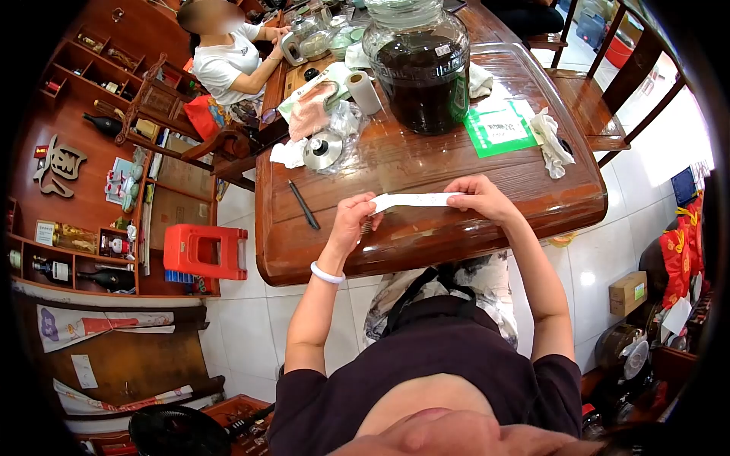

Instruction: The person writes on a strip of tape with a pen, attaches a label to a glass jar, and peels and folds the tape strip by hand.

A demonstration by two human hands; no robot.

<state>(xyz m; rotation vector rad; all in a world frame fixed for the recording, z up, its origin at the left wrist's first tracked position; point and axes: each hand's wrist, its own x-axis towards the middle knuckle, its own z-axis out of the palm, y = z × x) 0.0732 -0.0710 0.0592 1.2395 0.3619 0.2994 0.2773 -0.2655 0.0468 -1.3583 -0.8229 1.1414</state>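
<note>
A narrow white strip (414, 200) with faint marks is stretched between my two hands above the near edge of the brown wooden table (411, 240). My left hand (354, 219) pinches its left end, where the strip looks folded. At the other end my right hand (479, 199) holds it between thumb and fingers. A black pen (304, 205) lies on the table to the left of my left hand. Beyond my hands stands a large glass jar (420, 76) of dark liquid, with a green and white packet (502, 128) to its right.
Left of the jar are a paper roll (363, 93), a metal lid (322, 150), a pink cloth (310, 114) and a glass teapot (306, 42). Crumpled tissue (553, 144) lies at the right. Another person (228, 64) sits at the far left side. A red stool (204, 251) stands on the floor.
</note>
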